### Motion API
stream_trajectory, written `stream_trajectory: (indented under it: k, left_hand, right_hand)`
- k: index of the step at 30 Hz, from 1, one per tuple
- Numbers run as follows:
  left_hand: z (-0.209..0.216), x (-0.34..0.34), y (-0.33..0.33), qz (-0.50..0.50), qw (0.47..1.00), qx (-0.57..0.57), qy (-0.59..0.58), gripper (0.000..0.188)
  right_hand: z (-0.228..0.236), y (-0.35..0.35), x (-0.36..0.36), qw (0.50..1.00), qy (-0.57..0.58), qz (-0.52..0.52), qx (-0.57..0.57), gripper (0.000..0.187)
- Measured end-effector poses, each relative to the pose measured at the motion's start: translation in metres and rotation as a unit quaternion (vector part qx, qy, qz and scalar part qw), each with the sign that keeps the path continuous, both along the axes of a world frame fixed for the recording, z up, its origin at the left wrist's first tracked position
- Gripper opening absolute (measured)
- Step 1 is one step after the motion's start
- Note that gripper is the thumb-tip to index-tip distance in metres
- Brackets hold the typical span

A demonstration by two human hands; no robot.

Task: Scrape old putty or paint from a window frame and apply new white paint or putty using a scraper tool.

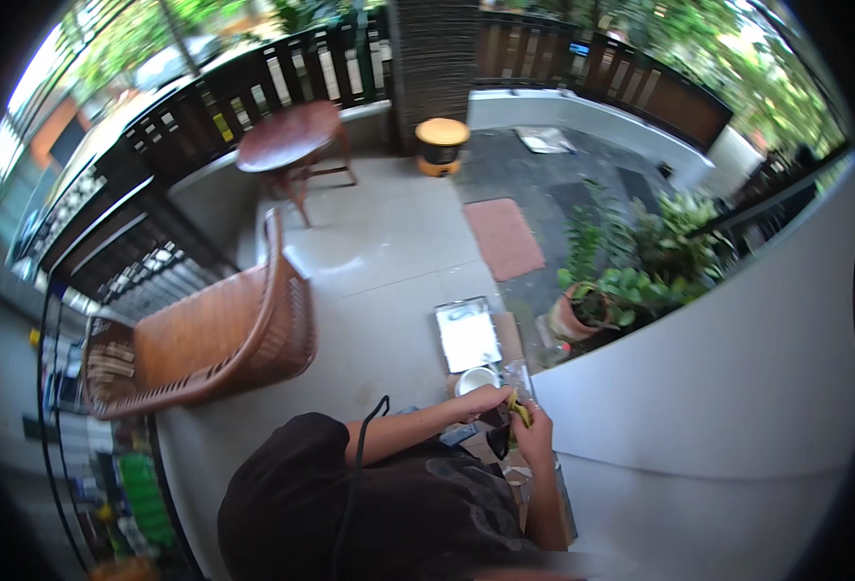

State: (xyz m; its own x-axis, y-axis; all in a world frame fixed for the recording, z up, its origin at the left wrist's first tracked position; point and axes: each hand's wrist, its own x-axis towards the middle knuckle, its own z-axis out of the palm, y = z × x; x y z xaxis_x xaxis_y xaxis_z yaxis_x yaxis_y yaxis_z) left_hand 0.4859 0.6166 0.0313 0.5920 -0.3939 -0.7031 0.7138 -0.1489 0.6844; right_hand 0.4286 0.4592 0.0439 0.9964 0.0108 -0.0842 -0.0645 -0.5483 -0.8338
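Note:
Both of my hands come together low in the view, just right of the middle. The fingers of my right hand [534, 432] are closed on a small yellow-and-dark thing [520, 411], whose kind is too small to tell. My left hand [484, 401] reaches in from the left with bent, closed fingers beside it; what they grip is hidden. Just beyond my left hand stands a round white container [477, 379]. Farther off, a shallow tray with a bright white inside [469, 335] lies on the floor. A black object [497, 443] sits below my hands.
A white wall [699, 407] curves close along my right. Potted plants [582, 308] stand beyond it. A brown woven bench [205, 339] is at the left, with a round reddish table [290, 136] farther back. A pink mat [505, 238] and a yellow-black bin [441, 145] lie ahead.

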Motion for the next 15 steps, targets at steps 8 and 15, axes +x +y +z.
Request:
stream_trajectory:
  k: [8,15]
  left_hand:
    - [-0.053,-0.051,-0.002,0.081,0.994,0.06,-0.03,0.045]
    - [-0.084,-0.123,-0.039,0.094,0.984,-0.106,-0.107,0.041]
  right_hand:
    - [-0.021,-0.01,-0.011,0.991,0.045,0.126,0.021,0.027]
    - [-0.06,-0.06,-0.047,0.993,0.096,0.027,0.064,0.033]
